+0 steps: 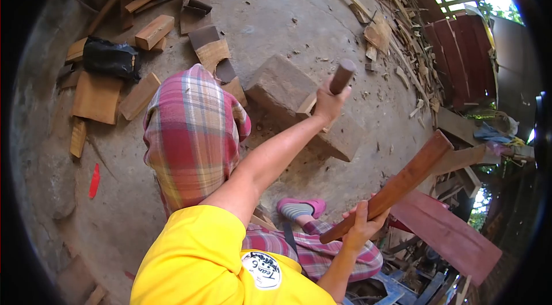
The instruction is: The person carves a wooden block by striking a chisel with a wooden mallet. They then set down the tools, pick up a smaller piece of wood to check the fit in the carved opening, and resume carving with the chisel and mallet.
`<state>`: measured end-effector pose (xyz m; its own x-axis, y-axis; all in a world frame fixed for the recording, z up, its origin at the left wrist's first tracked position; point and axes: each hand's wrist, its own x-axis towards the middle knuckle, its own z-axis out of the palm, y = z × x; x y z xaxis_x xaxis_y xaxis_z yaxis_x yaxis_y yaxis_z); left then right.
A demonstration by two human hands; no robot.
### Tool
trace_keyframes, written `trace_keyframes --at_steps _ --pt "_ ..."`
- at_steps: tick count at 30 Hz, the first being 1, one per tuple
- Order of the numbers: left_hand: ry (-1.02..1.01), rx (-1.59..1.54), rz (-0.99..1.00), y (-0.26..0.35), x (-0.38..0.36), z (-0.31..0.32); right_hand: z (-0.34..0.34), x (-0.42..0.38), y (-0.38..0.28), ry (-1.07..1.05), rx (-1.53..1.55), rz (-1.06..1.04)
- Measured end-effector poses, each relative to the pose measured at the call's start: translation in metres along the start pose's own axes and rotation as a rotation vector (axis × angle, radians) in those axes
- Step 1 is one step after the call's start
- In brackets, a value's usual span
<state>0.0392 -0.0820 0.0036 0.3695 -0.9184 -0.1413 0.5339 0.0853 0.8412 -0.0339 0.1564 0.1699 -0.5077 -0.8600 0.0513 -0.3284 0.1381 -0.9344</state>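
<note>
My left hand (329, 104) is closed around a dark brown round handle (343, 77), whose upper end sticks out above the fist. Whatever is at the handle's lower end is hidden. Under that hand, a pale piece of wood (306, 105) shows against a big, rough, brown block (279, 83) on the floor. In my right hand (363, 225), at the lower right, is a long reddish-brown wooden bar (397, 183). It slants up to the right over my plaid-covered leg, its broader end away from me and apart from the block.
Wooden blocks and offcuts (154, 32) lie at the upper left, with a black wrapped bundle (109, 59) among them. Wood strips (397, 23) are heaped along the upper right. A reddish plank (448, 236) and blue metal parts (397, 290) are close by on the right.
</note>
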Motion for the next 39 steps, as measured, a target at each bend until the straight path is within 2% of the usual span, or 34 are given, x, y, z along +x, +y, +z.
trace_keyframes --at_steps 4,6,8,10,11,14,15,17,18,20,22,24,25,27,30,32,35,38,39 --pt "-0.192 0.079 0.196 -0.016 -0.037 0.012 -0.009 0.005 -0.008 0.009 0.024 -0.077" --pt "-0.270 0.180 0.208 -0.013 -0.049 0.011 -0.017 0.009 -0.010 -0.040 0.143 -0.227" --pt "-0.285 0.156 0.249 -0.011 -0.054 0.013 -0.004 0.008 -0.003 -0.016 0.122 -0.262" --pt "-0.344 0.233 0.283 -0.007 -0.059 0.013 0.010 0.005 0.021 0.089 -0.098 -0.017" --pt "-0.370 0.238 0.279 -0.007 -0.059 0.013 0.006 0.012 0.028 -0.187 -0.171 0.125" --pt "-0.381 0.249 0.311 -0.014 -0.056 0.011 -0.003 0.014 0.016 -0.164 -0.249 0.218" --pt "-0.380 0.253 0.295 -0.020 -0.061 0.009 -0.002 0.011 0.004 -0.116 -0.229 0.169" --pt "-0.426 0.325 0.390 -0.027 -0.062 0.010 -0.004 0.008 -0.005 -0.023 -0.111 0.045" --pt "-0.429 0.323 0.387 -0.028 -0.066 0.009 -0.007 0.007 -0.003 -0.019 -0.113 0.047" --pt "-0.492 0.456 0.496 -0.029 -0.074 0.004 -0.010 0.010 0.008 0.059 -0.057 -0.269" --pt "-0.484 0.463 0.507 -0.034 -0.076 0.004 -0.010 0.008 0.043 0.115 -0.048 -0.207" --pt "-0.450 0.387 0.461 -0.031 -0.073 0.006 -0.005 0.007 0.069 -0.117 -0.266 0.005" --pt "-0.439 0.375 0.443 -0.029 -0.069 0.007 -0.005 0.005 0.063 -0.116 -0.264 0.000" --pt "-0.374 0.374 0.431 -0.021 -0.065 0.006 -0.007 -0.001 0.041 -0.097 -0.112 0.290" --pt "-0.269 0.289 0.386 -0.004 -0.070 0.015 -0.015 -0.002 0.029 -0.079 -0.052 0.277" --pt "-0.145 0.204 0.252 0.003 -0.066 0.019 -0.019 -0.002 0.019 -0.068 -0.053 0.248" --pt "-0.090 0.098 0.167 0.005 -0.048 0.021 -0.021 0.000 0.005 -0.042 -0.002 0.020" --pt "-0.174 0.173 0.232 0.011 -0.057 0.016 -0.020 0.008 -0.010 -0.085 -0.003 -0.081" --pt "-0.280 0.198 0.174 0.005 -0.062 0.015 -0.015 0.009 -0.017 -0.073 -0.005 -0.103"
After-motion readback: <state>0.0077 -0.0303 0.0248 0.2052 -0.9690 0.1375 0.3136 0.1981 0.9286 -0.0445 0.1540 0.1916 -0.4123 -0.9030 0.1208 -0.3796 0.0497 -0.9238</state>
